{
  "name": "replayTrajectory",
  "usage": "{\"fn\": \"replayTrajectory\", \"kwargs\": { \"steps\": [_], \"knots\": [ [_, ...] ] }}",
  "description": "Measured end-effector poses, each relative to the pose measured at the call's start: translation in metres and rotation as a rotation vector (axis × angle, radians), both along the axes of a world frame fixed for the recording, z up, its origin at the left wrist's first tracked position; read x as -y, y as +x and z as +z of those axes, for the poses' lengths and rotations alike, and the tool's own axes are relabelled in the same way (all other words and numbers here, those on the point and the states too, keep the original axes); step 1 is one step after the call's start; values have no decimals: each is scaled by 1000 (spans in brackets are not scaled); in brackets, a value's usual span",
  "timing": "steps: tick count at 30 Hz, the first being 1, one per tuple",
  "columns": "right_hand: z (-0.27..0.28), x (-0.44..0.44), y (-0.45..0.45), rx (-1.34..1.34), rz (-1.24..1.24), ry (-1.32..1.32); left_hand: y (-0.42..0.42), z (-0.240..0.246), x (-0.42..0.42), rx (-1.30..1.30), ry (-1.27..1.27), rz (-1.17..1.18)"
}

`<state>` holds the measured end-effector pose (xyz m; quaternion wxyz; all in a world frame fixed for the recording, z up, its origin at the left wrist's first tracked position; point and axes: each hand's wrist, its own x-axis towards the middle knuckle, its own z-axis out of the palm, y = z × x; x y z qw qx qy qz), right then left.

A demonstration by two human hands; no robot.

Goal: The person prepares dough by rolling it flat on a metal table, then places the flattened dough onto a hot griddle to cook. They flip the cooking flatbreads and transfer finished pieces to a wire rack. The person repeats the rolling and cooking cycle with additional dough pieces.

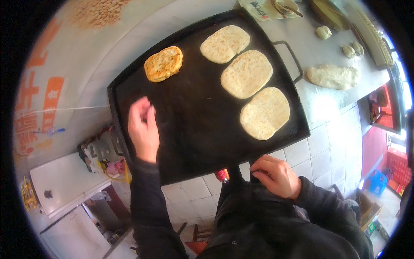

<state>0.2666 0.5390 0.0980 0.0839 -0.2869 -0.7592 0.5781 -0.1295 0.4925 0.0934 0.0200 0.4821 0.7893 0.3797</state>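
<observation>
A black metal griddle [194,139] with a raised rim lies before me. Over its left part hovers my left hand [144,129], fingers loosely curled, with nothing seen in it. Just beyond that hand is a small browned flatbread [163,64]. Three larger, paler flatbreads run down the griddle's right side: a far one [225,44], a middle one [246,74] and a near one [265,113]. Beside the front rim, my right hand [276,176] is held with bent fingers. Its fingertips are partly hidden, so I cannot tell whether they hold anything.
On the metal counter [323,58] to the right sit a long dough piece [333,77] and small dough lumps, one of them nearer the back [323,32]. A loop handle [292,61] juts from the griddle's right side. A white table [69,181] stands at left.
</observation>
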Motion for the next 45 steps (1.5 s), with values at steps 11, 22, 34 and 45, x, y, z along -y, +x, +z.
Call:
{"fn": "replayTrajectory", "kwargs": {
  "steps": [11, 22, 34, 45],
  "knots": [
    [18, -22, 0, -92, 182, 109, 196, -30, 227, 514, -368, 526],
    [31, 38, 46, 53, 240, 216, 298, -127, 250, 956, -99, 279],
    [23, -43, 68, 71, 117, 594, 350, -136, 311, 949, -253, 422],
    [-24, -143, 4, 101, 534, 969, 286, -150, 195, 727, 130, 388]
  ]
}}
